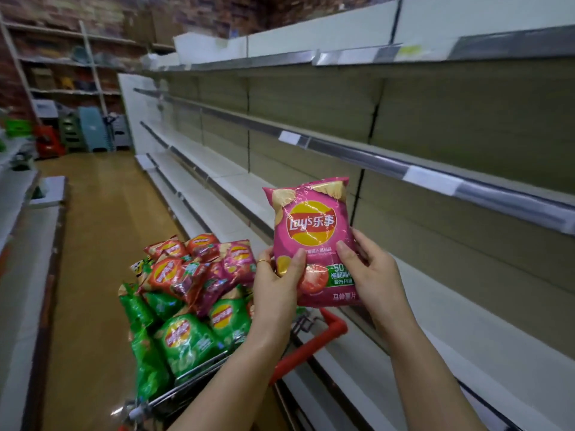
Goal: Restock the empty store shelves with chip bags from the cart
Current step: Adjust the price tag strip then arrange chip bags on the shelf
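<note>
- The pink chip bag point(311, 225) is grasped at its lower part by both hands. The left hand point(277, 281) has its thumb pressed on the front and its fingers curled behind. The right hand point(370, 275) is clamped on the right edge, thumb in front.
- A gold ring point(263, 261) is worn on the left hand.
- The bag, of glossy crinkled foil, is held upright in the air above the cart's red handle point(333, 328), near the shelves point(466, 353) on the right.
- The wire cart point(193, 377), near left, is heaped with green, orange and pink bags point(186, 306).
- The shelves are flat pale boards edged with metal rails point(373, 160); open room is seen above each board.
- A glossy brown floor point(102, 244) is left open to the far end, left of the cart.
</note>
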`<state>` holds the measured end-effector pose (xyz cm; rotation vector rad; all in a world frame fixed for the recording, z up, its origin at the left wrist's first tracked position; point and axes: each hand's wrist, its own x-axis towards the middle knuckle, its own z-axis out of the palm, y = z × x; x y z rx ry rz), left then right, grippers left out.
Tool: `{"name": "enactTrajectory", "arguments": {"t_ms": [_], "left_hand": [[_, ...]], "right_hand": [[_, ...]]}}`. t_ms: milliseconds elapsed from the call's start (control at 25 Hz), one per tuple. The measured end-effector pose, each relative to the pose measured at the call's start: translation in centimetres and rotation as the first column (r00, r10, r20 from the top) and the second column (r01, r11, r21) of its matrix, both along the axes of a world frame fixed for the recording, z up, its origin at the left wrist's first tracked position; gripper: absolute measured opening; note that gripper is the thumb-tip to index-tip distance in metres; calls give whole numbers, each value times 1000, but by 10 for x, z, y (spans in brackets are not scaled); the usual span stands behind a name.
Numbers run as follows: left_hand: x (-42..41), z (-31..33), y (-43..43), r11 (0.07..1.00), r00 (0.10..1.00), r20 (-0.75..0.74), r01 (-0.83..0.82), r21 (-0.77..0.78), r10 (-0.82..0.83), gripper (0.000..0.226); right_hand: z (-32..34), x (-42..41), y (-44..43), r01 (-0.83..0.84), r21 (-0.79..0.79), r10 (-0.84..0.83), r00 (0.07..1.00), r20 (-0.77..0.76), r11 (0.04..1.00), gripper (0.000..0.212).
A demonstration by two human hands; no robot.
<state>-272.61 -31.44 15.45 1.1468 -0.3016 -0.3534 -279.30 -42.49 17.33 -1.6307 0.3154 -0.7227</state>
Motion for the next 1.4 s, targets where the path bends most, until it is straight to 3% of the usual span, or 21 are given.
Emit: {"name": "enactTrajectory", "arguments": {"t_ms": [400,720,960,1080,1160,1320,1400], "left_hand": [[-193,53,-77,961,960,134,260,-93,-247,35],[-388,69,-117,843,835,215,532,-80,-506,25],[-491,97,-167,655,638,253,755,-19,-728,31],[-528,117,-206,545,490,298,827,138,-819,34],[-544,134,-237,496,420,309,836,234,-853,36],[-558,169,-309,451,373,274,830,328,-887,47],[-561,184,-343,428,353,254,825,369,-900,42]], "right_hand": [[49,-223,-53,274,-83,-251,944,215,958,23],[59,-438,-63,568,-109,-521,804,288,816,22],[82,-553,-81,788,-129,-739,612,281,602,17],[98,-601,-107,881,-224,-858,463,221,417,12],[114,-623,-131,897,-268,-900,403,164,353,6],[149,-638,-203,913,-329,-962,270,45,241,20],[161,-638,-244,908,-352,-973,224,-46,226,27]]}}
